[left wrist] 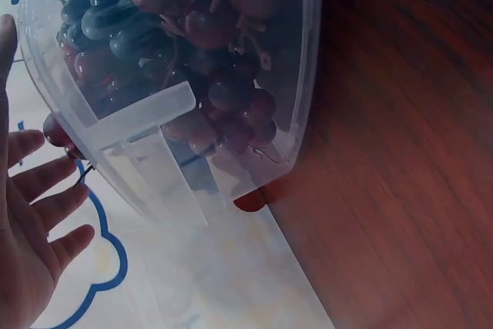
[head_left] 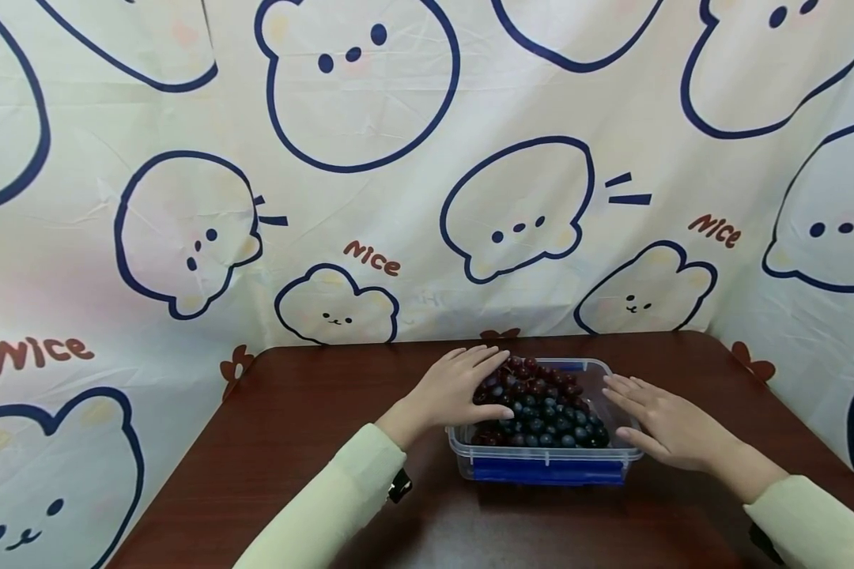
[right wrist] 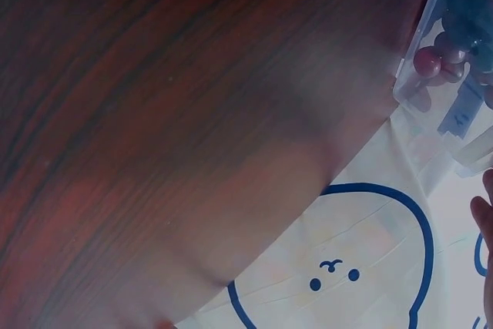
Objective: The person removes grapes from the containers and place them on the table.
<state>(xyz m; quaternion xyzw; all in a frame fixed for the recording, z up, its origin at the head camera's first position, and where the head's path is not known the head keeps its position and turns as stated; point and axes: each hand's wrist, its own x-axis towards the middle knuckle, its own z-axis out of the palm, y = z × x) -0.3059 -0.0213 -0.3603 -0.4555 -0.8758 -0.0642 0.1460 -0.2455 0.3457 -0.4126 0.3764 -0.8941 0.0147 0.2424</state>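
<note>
A clear plastic box (head_left: 462,452) with blue clips stands on the table, filled with dark red and blue-black grapes (head_left: 548,415). My left hand (head_left: 455,389) is over the box's left side, its fingers extended beside the grapes. In the left wrist view, that hand (left wrist: 35,221) has its fingers spread near the rim, where a grape (left wrist: 54,130) pokes out. At the right end of the box is my right hand (head_left: 665,420), fingers straight and close to the rim. Only its fingertips (right wrist: 484,213) show in the right wrist view, below the box corner.
The dark brown wooden table (head_left: 313,442) extends around the box on all sides. Behind it hangs a pale cloth (head_left: 413,205) printed with blue-outlined bear faces, which also lines both sides.
</note>
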